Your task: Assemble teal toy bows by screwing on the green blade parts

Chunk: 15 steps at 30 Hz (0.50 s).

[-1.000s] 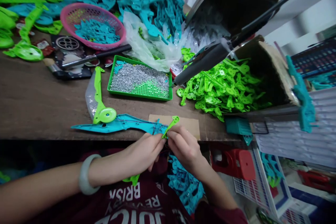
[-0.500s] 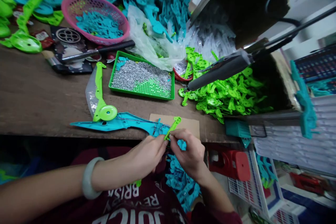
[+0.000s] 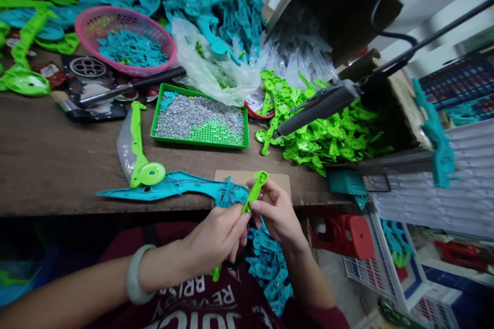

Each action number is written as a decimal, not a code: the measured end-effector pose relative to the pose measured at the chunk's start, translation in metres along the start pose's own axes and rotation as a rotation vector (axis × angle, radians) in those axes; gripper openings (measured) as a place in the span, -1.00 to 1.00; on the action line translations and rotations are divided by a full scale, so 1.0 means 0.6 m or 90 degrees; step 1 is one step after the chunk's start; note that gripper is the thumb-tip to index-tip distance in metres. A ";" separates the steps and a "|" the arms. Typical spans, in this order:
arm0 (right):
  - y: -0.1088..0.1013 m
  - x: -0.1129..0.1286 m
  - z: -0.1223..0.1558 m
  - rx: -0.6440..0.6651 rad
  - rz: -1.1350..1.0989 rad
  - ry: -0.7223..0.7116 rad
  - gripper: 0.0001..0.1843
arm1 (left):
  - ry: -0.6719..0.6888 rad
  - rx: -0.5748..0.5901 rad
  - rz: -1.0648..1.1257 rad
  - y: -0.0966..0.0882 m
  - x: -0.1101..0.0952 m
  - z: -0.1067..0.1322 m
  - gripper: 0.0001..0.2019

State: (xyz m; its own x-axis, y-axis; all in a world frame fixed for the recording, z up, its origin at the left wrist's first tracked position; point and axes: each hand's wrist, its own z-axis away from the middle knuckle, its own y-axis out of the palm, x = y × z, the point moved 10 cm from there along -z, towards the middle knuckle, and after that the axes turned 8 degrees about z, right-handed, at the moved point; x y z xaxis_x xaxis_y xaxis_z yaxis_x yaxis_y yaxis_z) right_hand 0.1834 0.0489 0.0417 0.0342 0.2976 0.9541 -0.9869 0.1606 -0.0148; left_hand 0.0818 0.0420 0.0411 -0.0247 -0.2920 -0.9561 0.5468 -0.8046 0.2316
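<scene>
Both my hands meet at the table's front edge. My left hand pinches the lower end of a small green plastic piece, fingers closed. My right hand grips the same green piece higher up, fingers curled round it. The piece stands beside the right end of a long teal toy body that lies on the brown table, with a green arm and round hub fixed to it. A pale bangle sits on my left wrist. Several teal parts lie in my lap.
A green tray of small metal screws sits behind the toy, a pink basket of teal parts at back left. A hanging electric screwdriver points down over a heap of green parts. A red stool stands at right.
My hands have lifted the green piece slightly and turned it more upright against the teal body's end. The hanging screwdriver swung to the right.
</scene>
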 end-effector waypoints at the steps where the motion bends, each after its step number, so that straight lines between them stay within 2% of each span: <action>1: 0.006 -0.015 0.001 0.030 -0.020 0.041 -0.62 | -0.001 0.005 0.004 0.001 0.002 -0.001 -0.61; 4: 0.002 -0.023 0.003 0.040 -0.024 0.049 -0.69 | 0.001 0.020 -0.033 -0.003 0.001 -0.008 -0.60; 10: -0.013 0.011 -0.007 0.077 -0.032 -0.006 -0.61 | -0.033 0.091 -0.117 -0.007 -0.019 -0.033 -0.58; 15: -0.030 0.022 -0.016 0.090 -0.043 -0.050 -0.62 | -0.109 0.147 -0.058 0.014 -0.033 -0.057 -0.60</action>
State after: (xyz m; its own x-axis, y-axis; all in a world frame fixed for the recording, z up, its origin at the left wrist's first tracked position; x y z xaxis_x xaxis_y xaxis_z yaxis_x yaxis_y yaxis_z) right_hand 0.2033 0.0592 0.0516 0.0935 0.2151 0.9721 -0.9954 0.0423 0.0864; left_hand 0.1156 0.0587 0.0556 -0.2167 -0.2805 -0.9351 0.3312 -0.9222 0.1999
